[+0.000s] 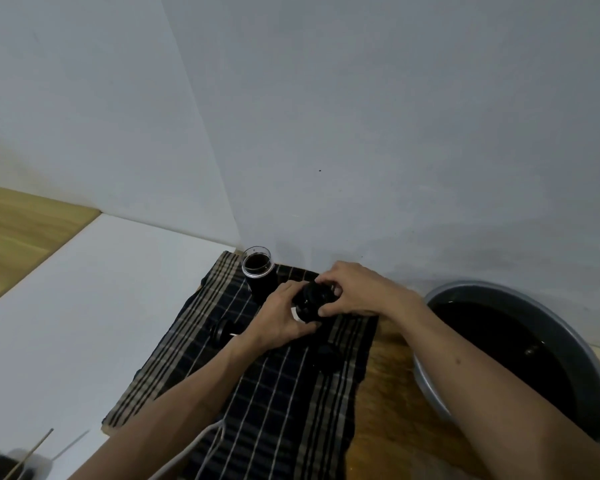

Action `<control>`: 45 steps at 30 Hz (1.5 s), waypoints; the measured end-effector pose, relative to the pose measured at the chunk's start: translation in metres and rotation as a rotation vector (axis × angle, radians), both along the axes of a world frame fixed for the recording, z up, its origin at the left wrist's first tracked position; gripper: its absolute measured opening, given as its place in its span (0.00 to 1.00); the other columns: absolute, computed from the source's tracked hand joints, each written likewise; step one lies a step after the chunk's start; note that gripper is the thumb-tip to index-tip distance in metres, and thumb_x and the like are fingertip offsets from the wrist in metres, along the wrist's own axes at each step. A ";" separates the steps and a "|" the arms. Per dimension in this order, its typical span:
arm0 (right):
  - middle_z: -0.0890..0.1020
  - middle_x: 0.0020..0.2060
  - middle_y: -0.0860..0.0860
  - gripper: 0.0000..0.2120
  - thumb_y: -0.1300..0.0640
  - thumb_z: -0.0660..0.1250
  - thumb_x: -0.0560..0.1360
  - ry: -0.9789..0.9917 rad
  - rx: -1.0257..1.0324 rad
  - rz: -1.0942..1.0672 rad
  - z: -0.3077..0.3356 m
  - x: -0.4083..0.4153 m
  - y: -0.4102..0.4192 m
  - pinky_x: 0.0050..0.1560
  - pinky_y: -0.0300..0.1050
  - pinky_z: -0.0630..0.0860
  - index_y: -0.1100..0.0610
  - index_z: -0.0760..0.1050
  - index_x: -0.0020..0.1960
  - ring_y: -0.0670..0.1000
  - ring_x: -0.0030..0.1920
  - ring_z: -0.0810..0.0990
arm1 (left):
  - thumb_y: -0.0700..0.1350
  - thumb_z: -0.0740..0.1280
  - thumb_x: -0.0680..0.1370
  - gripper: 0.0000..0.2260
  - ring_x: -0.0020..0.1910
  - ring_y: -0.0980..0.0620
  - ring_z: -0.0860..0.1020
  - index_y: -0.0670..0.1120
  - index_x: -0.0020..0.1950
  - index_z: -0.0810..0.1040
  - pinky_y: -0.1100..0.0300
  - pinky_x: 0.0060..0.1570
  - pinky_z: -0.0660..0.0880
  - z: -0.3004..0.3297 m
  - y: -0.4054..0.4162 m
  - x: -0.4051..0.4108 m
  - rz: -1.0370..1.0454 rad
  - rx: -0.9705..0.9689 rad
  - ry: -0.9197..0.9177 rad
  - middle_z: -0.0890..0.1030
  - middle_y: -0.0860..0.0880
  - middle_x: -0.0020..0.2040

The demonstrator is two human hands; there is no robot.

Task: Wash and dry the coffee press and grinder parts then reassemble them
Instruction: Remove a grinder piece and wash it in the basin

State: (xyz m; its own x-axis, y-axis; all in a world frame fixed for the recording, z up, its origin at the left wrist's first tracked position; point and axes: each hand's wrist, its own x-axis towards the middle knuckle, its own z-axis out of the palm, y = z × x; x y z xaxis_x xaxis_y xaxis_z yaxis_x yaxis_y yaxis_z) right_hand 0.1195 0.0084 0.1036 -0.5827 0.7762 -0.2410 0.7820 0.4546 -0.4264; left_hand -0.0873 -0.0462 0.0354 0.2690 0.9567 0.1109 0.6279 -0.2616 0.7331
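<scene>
Both hands hold a black cylindrical grinder part [313,301] just above a dark striped cloth [274,382]. My left hand [280,320] grips its lower left side. My right hand [352,289] curls over its top and right side. A clear-rimmed cup with a dark inside [257,266] stands upright at the cloth's far edge. Another black part with a thin shaft [224,331] lies on the cloth left of my left wrist. A dark round part [328,358] lies on the cloth below my hands.
A grey metal basin [568,344] holding dark water sits at the right on the wooden table [381,410]. White walls close the back. A white surface [84,306] runs along the left. A container with sticks [11,465] shows at the bottom left. A white cord [208,441] crosses the cloth.
</scene>
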 end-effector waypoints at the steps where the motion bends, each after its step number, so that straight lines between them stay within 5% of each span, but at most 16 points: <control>1: 0.77 0.48 0.47 0.23 0.38 0.76 0.70 -0.035 0.004 0.017 0.000 -0.004 -0.001 0.48 0.51 0.78 0.47 0.80 0.61 0.49 0.48 0.77 | 0.54 0.78 0.67 0.32 0.58 0.55 0.76 0.49 0.69 0.76 0.51 0.59 0.77 -0.001 -0.003 -0.002 0.000 -0.012 0.008 0.78 0.55 0.57; 6: 0.80 0.41 0.43 0.22 0.38 0.75 0.62 -0.072 -0.065 0.021 -0.002 -0.022 -0.004 0.45 0.52 0.82 0.48 0.81 0.52 0.46 0.41 0.80 | 0.50 0.80 0.66 0.30 0.53 0.55 0.78 0.48 0.65 0.75 0.54 0.54 0.78 -0.014 -0.026 -0.008 0.042 -0.105 0.005 0.79 0.52 0.55; 14: 0.78 0.45 0.39 0.32 0.34 0.74 0.59 -0.083 -0.128 0.064 0.001 -0.028 -0.009 0.53 0.51 0.81 0.45 0.79 0.59 0.42 0.47 0.79 | 0.49 0.81 0.67 0.34 0.60 0.52 0.74 0.42 0.68 0.70 0.67 0.53 0.68 -0.064 -0.061 -0.019 0.091 -0.283 0.210 0.74 0.50 0.61; 20: 0.79 0.51 0.42 0.29 0.43 0.78 0.66 -0.042 -0.126 0.081 -0.002 -0.024 -0.012 0.55 0.50 0.80 0.47 0.76 0.65 0.45 0.50 0.79 | 0.49 0.82 0.67 0.43 0.68 0.44 0.73 0.42 0.75 0.63 0.52 0.66 0.73 -0.088 -0.062 -0.011 0.108 -0.390 0.301 0.70 0.44 0.70; 23: 0.80 0.52 0.44 0.28 0.43 0.78 0.68 -0.016 -0.130 0.068 0.002 -0.017 -0.011 0.56 0.50 0.80 0.48 0.78 0.65 0.45 0.50 0.79 | 0.55 0.80 0.67 0.47 0.68 0.44 0.73 0.41 0.77 0.61 0.50 0.66 0.74 -0.089 -0.065 -0.015 0.044 -0.291 0.439 0.70 0.44 0.70; 26: 0.81 0.53 0.44 0.28 0.40 0.78 0.67 0.008 -0.140 0.027 0.008 -0.007 -0.007 0.57 0.51 0.81 0.48 0.79 0.64 0.45 0.51 0.80 | 0.64 0.74 0.65 0.41 0.57 0.44 0.79 0.40 0.69 0.71 0.52 0.59 0.78 -0.076 -0.073 -0.030 -0.029 0.002 0.585 0.76 0.45 0.60; 30: 0.81 0.56 0.46 0.30 0.41 0.78 0.69 0.042 -0.135 0.002 0.015 0.008 -0.002 0.59 0.48 0.80 0.50 0.78 0.67 0.46 0.51 0.81 | 0.67 0.70 0.69 0.31 0.45 0.53 0.76 0.44 0.58 0.72 0.59 0.46 0.76 -0.047 -0.074 -0.038 0.016 0.120 0.471 0.74 0.52 0.50; 36: 0.80 0.51 0.44 0.24 0.40 0.77 0.71 0.097 -0.085 -0.035 0.029 0.034 -0.003 0.53 0.46 0.79 0.43 0.79 0.65 0.43 0.48 0.78 | 0.66 0.72 0.73 0.40 0.57 0.57 0.74 0.48 0.77 0.64 0.63 0.57 0.74 -0.005 -0.031 0.027 0.014 -0.003 0.045 0.70 0.55 0.64; 42: 0.81 0.54 0.46 0.22 0.43 0.77 0.71 0.057 -0.053 -0.160 0.046 0.095 -0.018 0.53 0.45 0.78 0.45 0.80 0.62 0.43 0.47 0.79 | 0.51 0.73 0.79 0.19 0.52 0.58 0.78 0.46 0.66 0.77 0.62 0.50 0.76 0.008 0.005 0.111 -0.140 0.068 -0.159 0.80 0.54 0.55; 45: 0.82 0.53 0.46 0.20 0.46 0.77 0.70 0.040 -0.066 -0.231 0.049 0.132 -0.030 0.55 0.47 0.79 0.45 0.81 0.61 0.42 0.46 0.80 | 0.47 0.75 0.78 0.18 0.52 0.56 0.79 0.43 0.66 0.79 0.67 0.49 0.72 0.004 0.010 0.142 -0.205 0.076 -0.175 0.83 0.51 0.55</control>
State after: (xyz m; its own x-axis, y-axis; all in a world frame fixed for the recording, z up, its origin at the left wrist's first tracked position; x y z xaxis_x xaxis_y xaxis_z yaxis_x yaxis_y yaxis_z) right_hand 0.2520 -0.0215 0.1525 -0.4016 0.8731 -0.2763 0.8440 0.2357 -0.4818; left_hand 0.0549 -0.0361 0.0397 0.4264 0.8715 0.2424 0.4217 -0.4286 0.7990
